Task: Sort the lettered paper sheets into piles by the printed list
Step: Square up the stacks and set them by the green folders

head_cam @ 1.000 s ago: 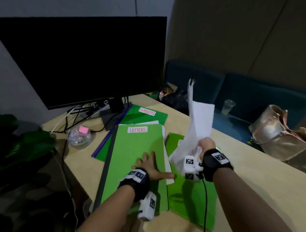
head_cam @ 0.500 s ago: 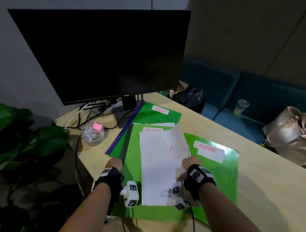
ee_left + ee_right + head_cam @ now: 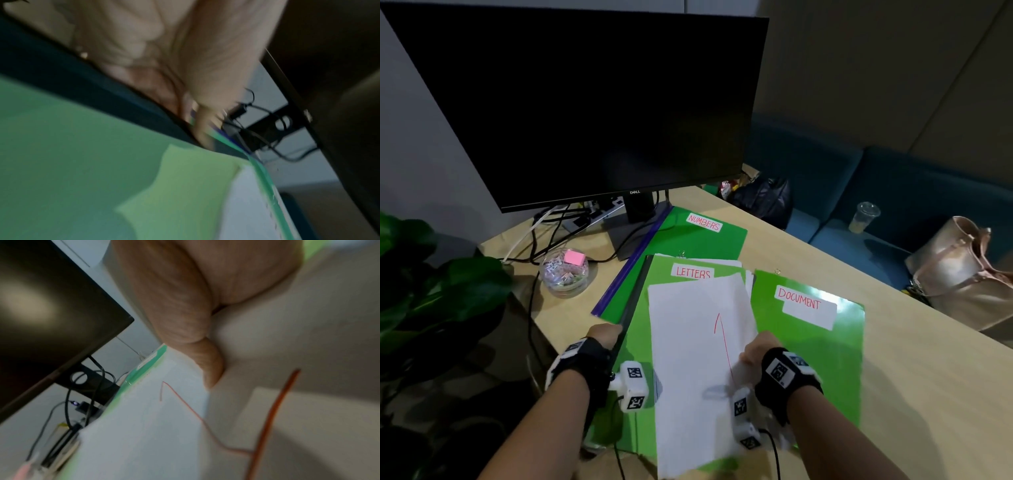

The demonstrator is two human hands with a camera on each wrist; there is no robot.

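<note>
Fingers of the right hand (image 3: 758, 351) are curled onto a white sheet (image 3: 695, 359) marked with a red stroke, laid over the green LETTERS folder (image 3: 640, 308) on the surface (image 3: 928, 394). The folder's dark spine is gripped by the left hand (image 3: 604, 337).

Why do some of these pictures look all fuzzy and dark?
Head view: dim room, mostly sharp, with glare on the DOCUMENT folder. Left wrist view: the left hand and green folder are smeared. Right wrist view: the right hand and paper are blurry, and light glares off the monitor.
</note>
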